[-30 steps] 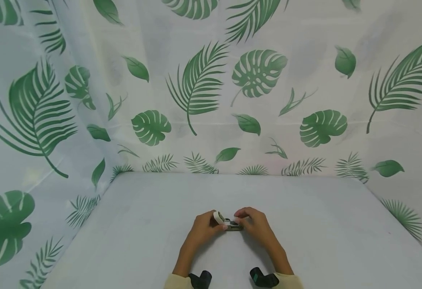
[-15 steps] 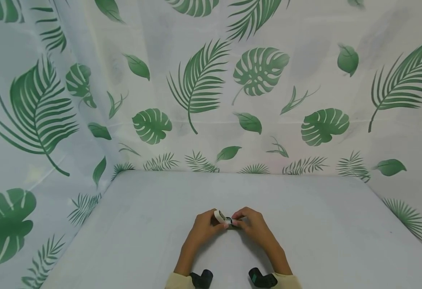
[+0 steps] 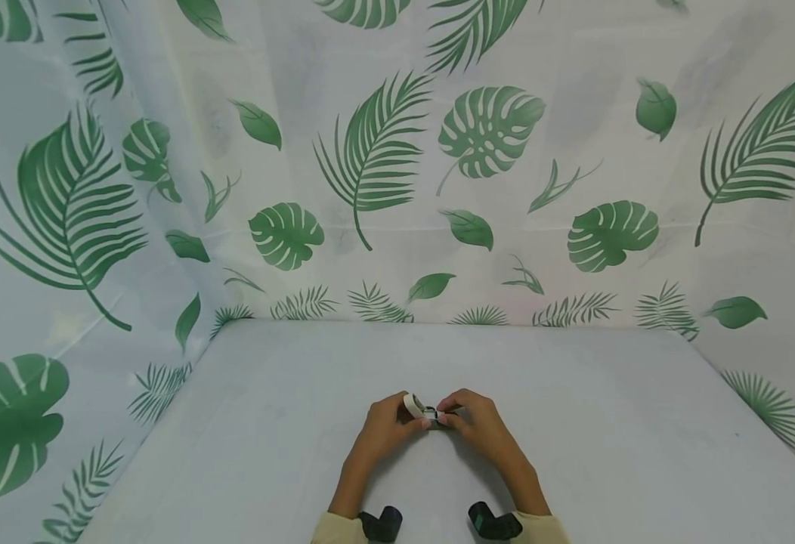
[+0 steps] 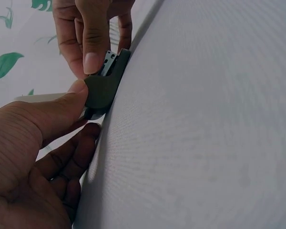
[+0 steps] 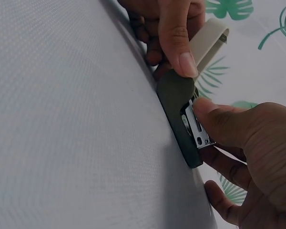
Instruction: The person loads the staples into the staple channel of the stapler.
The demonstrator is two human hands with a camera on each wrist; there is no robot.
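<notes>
A small stapler (image 5: pixel 174 95) stands on the table between the two hands, its cream top cover (image 5: pixel 210 44) swung up away from the dark green base (image 4: pixel 101 90). The silver staple magazine (image 5: pixel 196 125) lies exposed above the base. My left hand (image 3: pixel 385 427) grips the stapler at its hinge end, the thumb against the green side and the cover beside the fingers. From the other side my right hand (image 3: pixel 481 425) pinches the magazine, thumb on the near side and fingers behind it. Whether a strip of staples sits between those fingertips is hidden.
The white-covered table (image 3: pixel 268 453) spreads around the hands. A white curtain with green leaves (image 3: pixel 397 174) hangs behind and at the sides. Black wrist cameras (image 3: pixel 382 523) sit at both cuffs.
My right hand has shifted slightly left, its fingertips closing in on the magazine, and then stays there. My left hand keeps its grip on the stapler. The cover stays raised.
</notes>
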